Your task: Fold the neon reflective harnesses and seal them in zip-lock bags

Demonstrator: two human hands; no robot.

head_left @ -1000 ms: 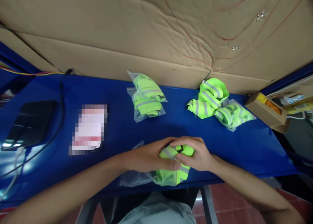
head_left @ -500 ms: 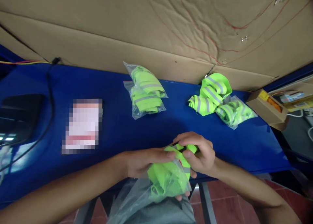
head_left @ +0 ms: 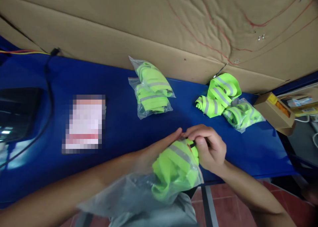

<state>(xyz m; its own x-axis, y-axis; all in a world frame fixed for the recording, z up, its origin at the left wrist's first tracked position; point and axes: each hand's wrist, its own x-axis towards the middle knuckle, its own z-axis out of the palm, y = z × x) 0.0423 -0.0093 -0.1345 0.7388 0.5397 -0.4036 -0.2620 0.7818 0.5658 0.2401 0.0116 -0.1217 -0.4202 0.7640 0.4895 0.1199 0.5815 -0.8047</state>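
A folded neon-yellow reflective vest (head_left: 175, 169) sits partly inside a clear plastic bag (head_left: 129, 200) at the near edge of the blue table (head_left: 119, 127). My left hand (head_left: 154, 151) holds the bag and vest from the left side. The fingers of my right hand (head_left: 208, 147) pinch the top of the vest where a black strap shows. Both hands meet at the vest's upper end.
A bagged vest (head_left: 151, 91) lies at the table's back middle. A loose rolled vest (head_left: 218, 94) and another bagged vest (head_left: 244, 114) lie back right. A cardboard box (head_left: 274, 113) stands at the right edge. A blurred card (head_left: 85, 122) and black cable (head_left: 47, 84) lie left.
The vest has gone from bare between my hands on the table to lying in the clear bag, which now hangs over the near edge. My view has shifted slightly.
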